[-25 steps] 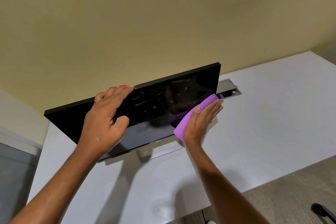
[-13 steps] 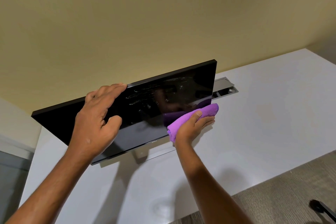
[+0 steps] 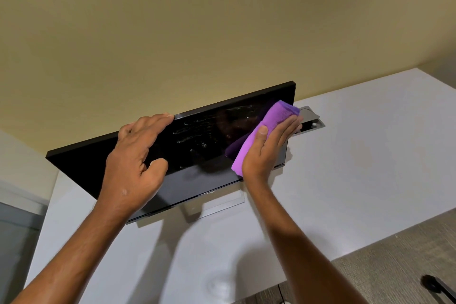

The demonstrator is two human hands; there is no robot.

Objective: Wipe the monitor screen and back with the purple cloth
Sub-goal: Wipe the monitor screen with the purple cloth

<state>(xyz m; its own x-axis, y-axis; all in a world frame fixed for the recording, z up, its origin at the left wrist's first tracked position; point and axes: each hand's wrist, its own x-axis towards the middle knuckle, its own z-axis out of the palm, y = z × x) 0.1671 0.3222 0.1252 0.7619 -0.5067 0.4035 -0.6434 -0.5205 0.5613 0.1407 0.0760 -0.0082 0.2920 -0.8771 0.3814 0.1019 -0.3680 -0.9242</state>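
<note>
A black monitor point(image 3: 197, 145) stands on a silver base on the white desk point(image 3: 357, 168), its dark screen facing me with wet streaks near the top middle. My left hand point(image 3: 138, 160) rests flat on the screen's left half, fingertips at the top edge. My right hand point(image 3: 267, 148) presses the folded purple cloth point(image 3: 266, 131) against the right part of the screen with straight fingers, thumb on the cloth. The monitor's back is hidden.
A silver cable hatch point(image 3: 311, 121) is set into the desk behind the monitor's right edge. A beige wall rises behind. Grey carpet point(image 3: 394, 266) lies at lower right, with a dark object point(image 3: 434, 284) on it.
My right hand has moved the purple cloth up from the screen's lower right corner onto the upper right area, fingers now straight. My left hand stays on the screen.
</note>
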